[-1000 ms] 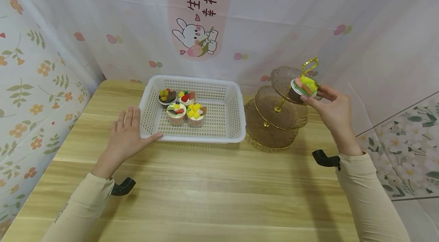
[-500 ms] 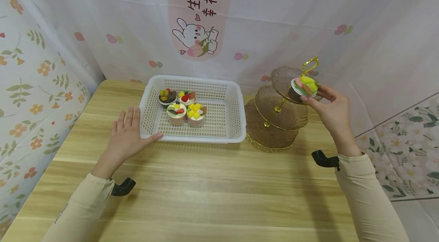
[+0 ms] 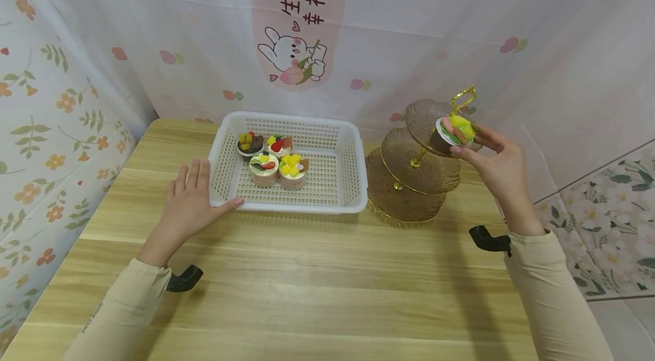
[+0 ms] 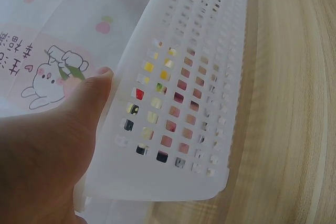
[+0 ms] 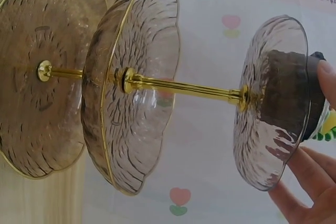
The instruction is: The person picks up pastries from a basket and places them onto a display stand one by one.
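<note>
Head view: white cloth (image 3: 414, 20) w/ rabbit print spans top of frame. Wood table (image 3: 317, 281) fills much of lower half. White basket (image 3: 353, 170) sits left of ctr; clear 3-tier stand (image 3: 409, 179) w/ gold trim just beside it, right of ctr. L hand (image 3: 189, 202) is relaxed, fingers straight & spread at basket's left end, thumb on rim at lower-left corner. R hand (image 3: 496, 170), right side of frame, grips brown cake (image 3: 454, 131) w/ pink, green & yellow topping, btwn thumb & fingers. That one's at top tier; R wrist cam shows its base thru the plate, can't tell if touching. Basket's left half: dark cake (image 3: 250, 145), red-topped cake (image 3: 280, 146), white-topped cake (image 3: 264, 169), yellow-topped cake (image 3: 292, 170), bunched, upright.
</note>
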Available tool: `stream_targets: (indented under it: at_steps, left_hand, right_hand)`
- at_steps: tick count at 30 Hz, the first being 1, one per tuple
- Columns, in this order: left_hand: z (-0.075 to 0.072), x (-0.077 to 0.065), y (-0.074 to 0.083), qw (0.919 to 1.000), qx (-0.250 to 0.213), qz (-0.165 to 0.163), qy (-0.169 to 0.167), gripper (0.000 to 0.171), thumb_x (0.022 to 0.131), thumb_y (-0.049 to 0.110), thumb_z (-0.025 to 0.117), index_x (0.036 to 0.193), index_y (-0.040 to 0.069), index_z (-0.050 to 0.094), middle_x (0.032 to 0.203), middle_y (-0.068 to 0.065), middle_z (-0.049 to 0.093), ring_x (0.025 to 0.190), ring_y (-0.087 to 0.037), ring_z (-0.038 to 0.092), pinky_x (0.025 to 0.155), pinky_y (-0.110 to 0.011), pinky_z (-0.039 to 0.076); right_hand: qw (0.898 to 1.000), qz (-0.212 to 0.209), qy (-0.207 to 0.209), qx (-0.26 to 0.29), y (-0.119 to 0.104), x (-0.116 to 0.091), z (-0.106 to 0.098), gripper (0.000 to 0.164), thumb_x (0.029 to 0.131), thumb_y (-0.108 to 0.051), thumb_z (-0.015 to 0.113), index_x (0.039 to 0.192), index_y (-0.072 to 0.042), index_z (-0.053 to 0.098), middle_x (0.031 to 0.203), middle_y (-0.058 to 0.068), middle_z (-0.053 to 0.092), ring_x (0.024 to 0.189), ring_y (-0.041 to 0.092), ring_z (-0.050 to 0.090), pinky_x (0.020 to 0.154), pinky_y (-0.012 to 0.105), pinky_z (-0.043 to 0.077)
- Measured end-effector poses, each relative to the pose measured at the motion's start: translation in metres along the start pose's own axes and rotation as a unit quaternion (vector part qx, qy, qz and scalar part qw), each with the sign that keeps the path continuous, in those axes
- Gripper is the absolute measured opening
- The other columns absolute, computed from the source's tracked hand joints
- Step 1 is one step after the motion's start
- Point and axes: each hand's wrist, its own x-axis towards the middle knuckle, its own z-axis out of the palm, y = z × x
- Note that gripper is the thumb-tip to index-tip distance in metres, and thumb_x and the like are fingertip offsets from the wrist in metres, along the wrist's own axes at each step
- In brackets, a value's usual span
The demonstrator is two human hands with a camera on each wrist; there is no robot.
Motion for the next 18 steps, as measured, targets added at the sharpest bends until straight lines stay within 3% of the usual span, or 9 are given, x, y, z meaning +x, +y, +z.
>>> stream_targets:
  at_steps: [7,18]
  left_hand:
    - [0.0003,0.0002,-0.0006,1.0000,-0.001,0.001,0.002,0.123,0.082,0.078,0.055,0.156,-0.005,0.003,0.162,-0.033,0.006,0.148,-0.057,0.004,0.114,-0.075,0.011]
    - [-0.0012,-0.0003,0.0004,1.0000,-0.001,-0.001,-0.004,0.123,0.082,0.078,0.054,0.156,-0.006,0.003,0.162,-0.034,0.005,0.148,-0.058,0.003,0.114,-0.075,0.010]
  right_hand:
    - [1.000,-0.018,0.003,-0.016,-0.0030,-0.0027,-0.0019,0.079,0.082,-0.043,0.078,0.150,-0.021,0.045,0.140,0.014,0.059,0.152,0.024,0.027,0.114,0.059,0.033]
    - [1.000,-0.012,-0.004,-0.015,-0.0067,-0.0051,-0.0026,0.079,0.082,-0.044,0.078,0.150,-0.022,0.044,0.145,0.013,0.057,0.153,0.023,0.025,0.115,0.058,0.033]
